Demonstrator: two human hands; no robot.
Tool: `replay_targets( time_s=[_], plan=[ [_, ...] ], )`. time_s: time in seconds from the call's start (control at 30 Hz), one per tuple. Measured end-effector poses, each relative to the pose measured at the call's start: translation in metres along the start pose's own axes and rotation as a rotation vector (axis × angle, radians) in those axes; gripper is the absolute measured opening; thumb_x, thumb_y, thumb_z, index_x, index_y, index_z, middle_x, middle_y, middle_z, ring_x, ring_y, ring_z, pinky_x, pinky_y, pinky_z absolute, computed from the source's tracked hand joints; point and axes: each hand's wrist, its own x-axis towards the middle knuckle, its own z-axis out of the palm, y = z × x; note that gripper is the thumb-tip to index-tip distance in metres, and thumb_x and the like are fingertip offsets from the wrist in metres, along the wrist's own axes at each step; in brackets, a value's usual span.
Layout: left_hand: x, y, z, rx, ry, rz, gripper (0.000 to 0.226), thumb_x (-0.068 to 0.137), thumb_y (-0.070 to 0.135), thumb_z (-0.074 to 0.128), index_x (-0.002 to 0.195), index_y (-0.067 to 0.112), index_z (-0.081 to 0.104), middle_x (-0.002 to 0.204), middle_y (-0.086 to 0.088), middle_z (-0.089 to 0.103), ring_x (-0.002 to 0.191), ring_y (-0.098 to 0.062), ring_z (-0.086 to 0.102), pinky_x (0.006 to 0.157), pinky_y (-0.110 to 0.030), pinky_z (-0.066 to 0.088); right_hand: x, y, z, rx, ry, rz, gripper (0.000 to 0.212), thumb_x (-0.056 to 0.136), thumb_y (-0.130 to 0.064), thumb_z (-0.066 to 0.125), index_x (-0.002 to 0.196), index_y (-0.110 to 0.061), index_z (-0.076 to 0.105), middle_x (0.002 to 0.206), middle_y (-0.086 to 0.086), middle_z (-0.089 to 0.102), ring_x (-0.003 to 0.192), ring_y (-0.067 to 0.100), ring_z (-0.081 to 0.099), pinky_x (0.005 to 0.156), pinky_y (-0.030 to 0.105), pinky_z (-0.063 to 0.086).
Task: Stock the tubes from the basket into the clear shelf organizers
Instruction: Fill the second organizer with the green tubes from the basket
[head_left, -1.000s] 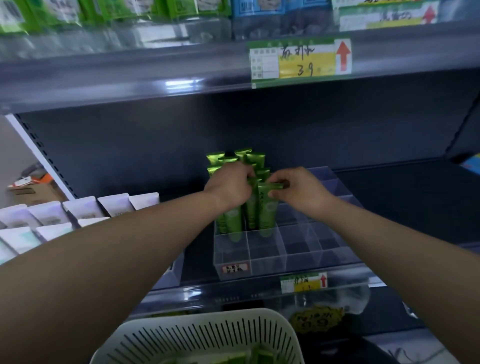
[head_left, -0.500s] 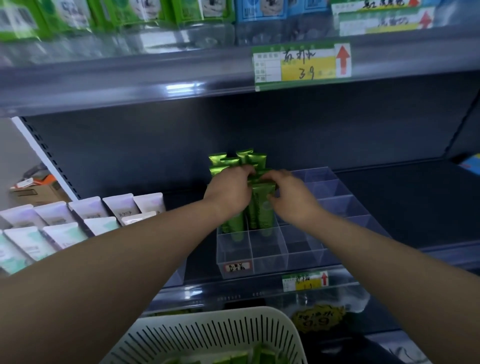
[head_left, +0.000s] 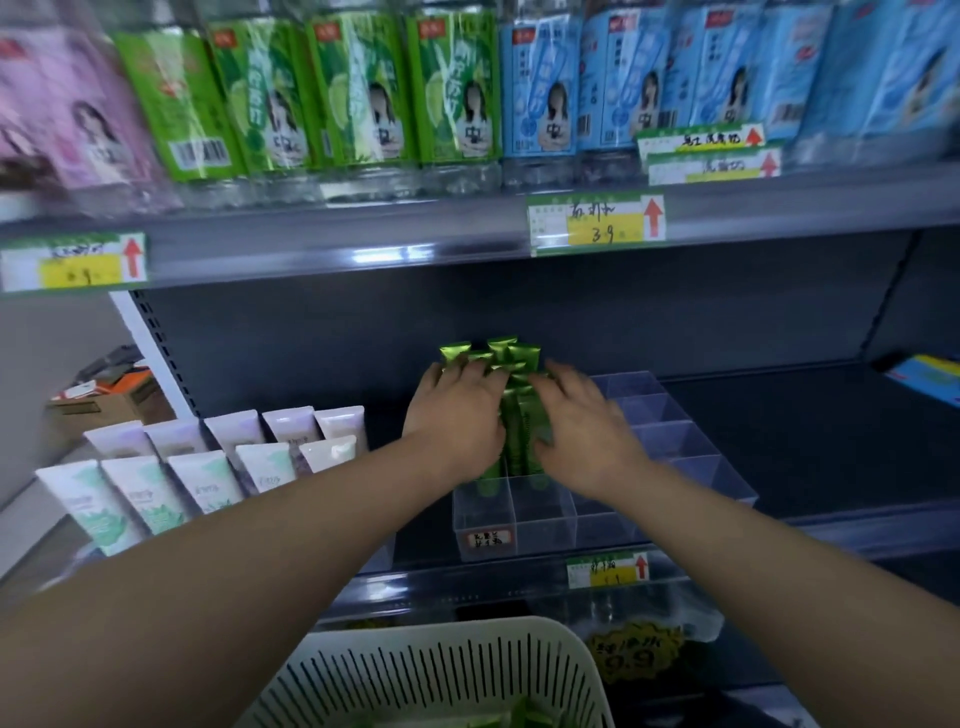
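Observation:
Several green tubes (head_left: 511, 415) stand upright in the left cells of a clear shelf organizer (head_left: 545, 525) on the dark middle shelf. My left hand (head_left: 460, 415) lies against the left side of the tube cluster, fingers spread and fairly straight. On the cluster's right side rests my right hand (head_left: 576, 421), its fingers also extended, touching the front tubes. The white slotted basket (head_left: 431, 670) sits at the bottom centre, with a few green tubes showing inside its rim. The organizer's right cells hold nothing.
White and pastel tubes (head_left: 208, 467) stand in another organizer to the left. Green, blue and pink bottle packs (head_left: 447, 88) line the upper shelf above price tags (head_left: 597, 223). A cardboard box (head_left: 104, 405) sits far left; bare dark shelf extends right.
The view has tilted up, showing the upper shelf. My right hand no longer pinches a tube top; both hands now lie with fingers spread against the tube cluster.

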Motion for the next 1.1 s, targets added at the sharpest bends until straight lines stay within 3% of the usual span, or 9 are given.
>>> replay_targets(
  time_s=[0.17,0.6,1.1],
  plan=[
    [-0.027,0.001,-0.014,-0.014,-0.069,-0.021,0.066,0.093,0.037,0.044,0.149,0.023,0.013,0.157,-0.004,0.012,0.146,-0.024,0.005,0.119,-0.046,0.004,-0.017,-0.013,-0.007,-0.045,-0.031,-0.006,0.071,0.09,-0.032,0.051,0.149,-0.025,0.012,0.158,-0.001,0.002,0.146,0.021,-0.001,0.117,0.044,0.009],
    [-0.106,0.004,-0.022,-0.08,-0.021,-0.01,0.068,0.094,0.043,0.04,0.15,0.024,0.007,0.158,0.0,0.011,0.146,-0.022,0.006,0.12,-0.043,0.005,-0.081,-0.049,0.005,-0.082,-0.085,-0.007,0.074,0.093,-0.044,0.042,0.149,-0.031,-0.003,0.157,-0.001,-0.018,0.145,0.023,-0.015,0.119,0.045,0.003],
    [-0.185,0.001,0.029,-0.074,-0.167,-0.035,0.073,0.094,0.044,0.041,0.151,0.022,0.0,0.16,-0.002,-0.004,0.147,-0.022,-0.005,0.12,-0.046,0.001,-0.14,-0.068,0.063,-0.082,-0.216,-0.006,0.08,0.092,-0.046,0.046,0.15,-0.03,-0.007,0.157,0.002,-0.017,0.146,0.022,-0.012,0.12,0.042,0.004]
  ],
)
